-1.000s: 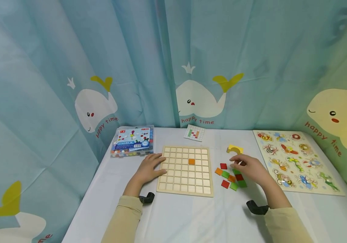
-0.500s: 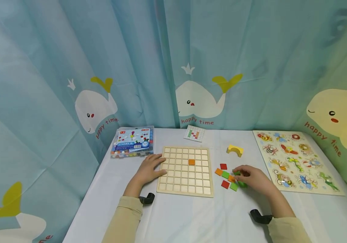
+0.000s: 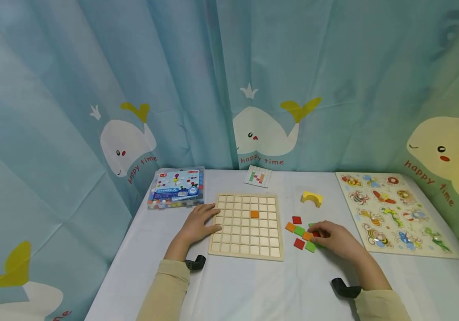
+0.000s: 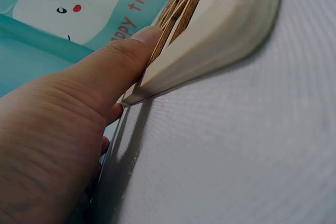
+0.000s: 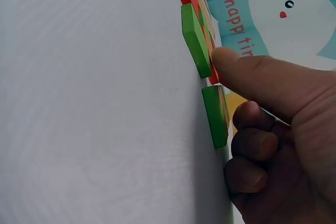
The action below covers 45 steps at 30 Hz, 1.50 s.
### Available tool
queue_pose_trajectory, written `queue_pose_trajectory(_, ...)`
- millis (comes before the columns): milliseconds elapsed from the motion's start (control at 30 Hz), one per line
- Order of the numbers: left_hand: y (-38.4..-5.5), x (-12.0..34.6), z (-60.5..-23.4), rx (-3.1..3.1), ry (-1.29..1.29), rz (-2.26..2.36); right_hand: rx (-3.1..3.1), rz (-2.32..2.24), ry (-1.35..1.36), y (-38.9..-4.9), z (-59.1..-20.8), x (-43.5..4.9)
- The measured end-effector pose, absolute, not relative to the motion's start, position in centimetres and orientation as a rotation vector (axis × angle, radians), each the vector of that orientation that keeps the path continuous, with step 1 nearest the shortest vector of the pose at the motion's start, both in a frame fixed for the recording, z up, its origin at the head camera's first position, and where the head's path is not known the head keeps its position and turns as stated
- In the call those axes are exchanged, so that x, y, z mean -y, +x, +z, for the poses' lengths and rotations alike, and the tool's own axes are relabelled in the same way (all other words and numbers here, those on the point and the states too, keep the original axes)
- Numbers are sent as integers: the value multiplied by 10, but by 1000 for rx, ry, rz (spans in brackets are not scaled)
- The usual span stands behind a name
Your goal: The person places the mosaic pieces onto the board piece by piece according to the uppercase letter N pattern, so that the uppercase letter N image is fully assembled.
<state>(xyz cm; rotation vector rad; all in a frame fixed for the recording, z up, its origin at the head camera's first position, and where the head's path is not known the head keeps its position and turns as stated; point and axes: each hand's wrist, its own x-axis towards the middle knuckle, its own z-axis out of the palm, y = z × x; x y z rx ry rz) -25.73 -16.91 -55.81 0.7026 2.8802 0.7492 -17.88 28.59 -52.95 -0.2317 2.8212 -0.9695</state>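
My left hand (image 3: 195,225) rests at the left edge of a wooden grid board (image 3: 245,232), fingers spread. In the left wrist view its thumb presses on the board's rim (image 4: 194,61). One orange tile (image 3: 254,214) sits in a cell of the board. To the right lie several loose tiles in red, orange and green. My right hand (image 3: 338,239) is down among them, thumb and index finger pinching at a red tile (image 3: 316,233) that they partly hide. In the right wrist view two green tiles (image 5: 196,40) lie by the thumb, the other fingers curled.
A yellow arch block (image 3: 312,199) stands behind the tiles. A small pattern card (image 3: 258,176) lies behind the board. At the back left is a plastic box (image 3: 176,187) of coloured pieces. An insect puzzle board (image 3: 394,214) lies on the right; a whale-print curtain (image 3: 197,89) hangs behind.
My right hand has come down and toward me from near the yellow arch onto the tiles, its fingers closing around the red one. My left hand has stayed on the board.
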Motion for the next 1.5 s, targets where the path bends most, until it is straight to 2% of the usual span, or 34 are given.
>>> queue_pose_trajectory(1500,-259,170,-562,-2886,697,719,-2876,-923,-234,-182,-534,-281)
